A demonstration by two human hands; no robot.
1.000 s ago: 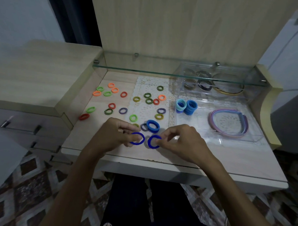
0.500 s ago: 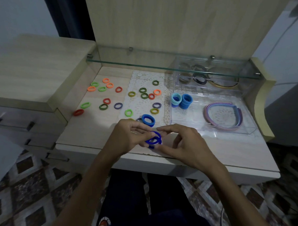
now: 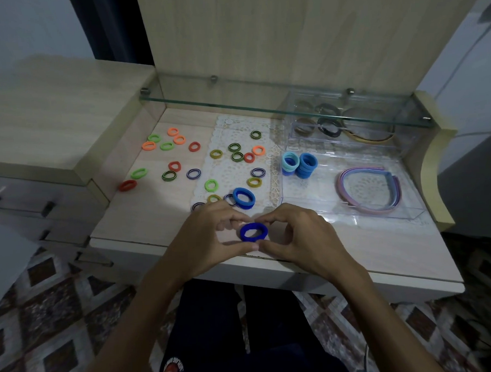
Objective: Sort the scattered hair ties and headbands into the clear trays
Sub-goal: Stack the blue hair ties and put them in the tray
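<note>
A dark blue hair tie (image 3: 253, 232) is pinched between the left hand (image 3: 210, 238) and the right hand (image 3: 300, 237), fingers curled round it

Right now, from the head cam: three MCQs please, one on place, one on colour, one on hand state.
1. Where do the headbands lie?
A. In the near clear tray
B. On the glass shelf
C. On the floor

2. What colour are the hair ties between the hands?
A. Orange
B. Dark blue
C. Green

3. How do the hands stand?
A. Both flat on the desk
B. Only one touches the ties
C. Left hand and right hand both pinch the ties

Answers: 1 A, they curve inside the tray's walls. 2 B, deep blue ring. 3 C, fingertips of both meet around it.
</note>
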